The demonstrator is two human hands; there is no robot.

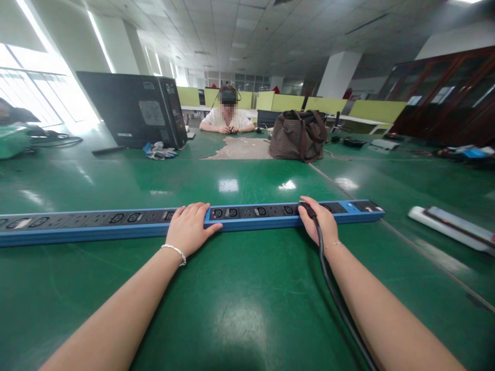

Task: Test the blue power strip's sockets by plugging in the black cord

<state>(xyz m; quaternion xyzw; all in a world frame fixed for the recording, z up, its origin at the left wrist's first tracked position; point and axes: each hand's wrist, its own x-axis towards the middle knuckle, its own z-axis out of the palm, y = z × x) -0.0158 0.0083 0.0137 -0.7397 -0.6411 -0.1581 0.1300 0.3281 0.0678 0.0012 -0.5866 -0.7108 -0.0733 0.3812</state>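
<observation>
A long blue power strip with a row of black sockets lies across the green table. My left hand grips it near the middle, fingers over the top and thumb along the near side. Toward the strip's right end, my right hand is closed around a black power plug, which sits at the socket row. How far the plug is in its socket cannot be seen. From it a black cable runs down toward me, past my right forearm.
Beyond the strip stand a black computer case and a brown bag, with gloves near the case. A person sits across the table. A white, bar-shaped object lies at right. A seam crosses the tabletop there.
</observation>
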